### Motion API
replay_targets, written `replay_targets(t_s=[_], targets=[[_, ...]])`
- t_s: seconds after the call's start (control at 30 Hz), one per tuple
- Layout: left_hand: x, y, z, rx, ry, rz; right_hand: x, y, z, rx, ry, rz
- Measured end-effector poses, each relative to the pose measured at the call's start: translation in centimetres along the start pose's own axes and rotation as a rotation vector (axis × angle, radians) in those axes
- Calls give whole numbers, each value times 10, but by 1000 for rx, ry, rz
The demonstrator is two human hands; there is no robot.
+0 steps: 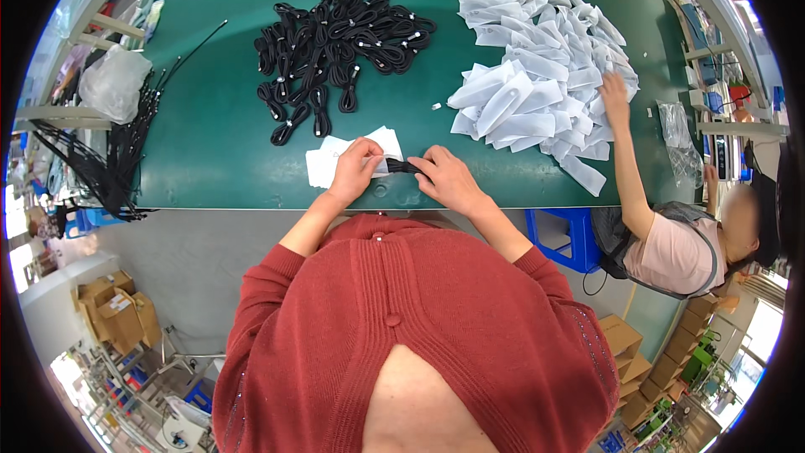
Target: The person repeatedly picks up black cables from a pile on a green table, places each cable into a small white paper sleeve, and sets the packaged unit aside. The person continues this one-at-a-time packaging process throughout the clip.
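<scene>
Near the front edge of the table, my left hand (355,171) pinches the mouth of a translucent white plastic bag (386,141) from a small stack lying under it. Between my two hands lies a bundled black cable (401,166), its left end at the bag's mouth; how far it reaches inside is hidden. My right hand (449,179) grips the cable's right end with fingers closed. Beyond my hands spreads a heap of coiled black cables (335,33). To the right is a large pile of white bags (537,75), several with dark coils showing through.
On the right, a co-worker's hand (616,101) touches the bag pile's edge. The green table (210,159) also bears a clear plastic bag (679,143) at right. Loose black cables (126,151) hang over its left side. A blue stool (563,239) stands below the front edge.
</scene>
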State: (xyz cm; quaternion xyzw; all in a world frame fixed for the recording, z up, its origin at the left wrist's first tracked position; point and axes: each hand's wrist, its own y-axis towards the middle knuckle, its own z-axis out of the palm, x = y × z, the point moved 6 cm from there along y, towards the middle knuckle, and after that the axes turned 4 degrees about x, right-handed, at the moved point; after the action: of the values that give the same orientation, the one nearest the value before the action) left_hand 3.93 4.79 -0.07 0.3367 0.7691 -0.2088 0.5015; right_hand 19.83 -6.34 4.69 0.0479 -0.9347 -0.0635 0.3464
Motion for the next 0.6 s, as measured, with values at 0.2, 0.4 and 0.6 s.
replay_targets(t_s=[0.2, 0.4, 0.6], targets=[[-31, -1, 3, 94, 111, 160, -15, 0, 18, 0, 221, 148], [-46, 6, -2, 74, 40, 160, 3, 7, 16, -84, 494, 118], [-57, 23, -9, 127, -520, -12, 12, 19, -20, -340, 482, 84]])
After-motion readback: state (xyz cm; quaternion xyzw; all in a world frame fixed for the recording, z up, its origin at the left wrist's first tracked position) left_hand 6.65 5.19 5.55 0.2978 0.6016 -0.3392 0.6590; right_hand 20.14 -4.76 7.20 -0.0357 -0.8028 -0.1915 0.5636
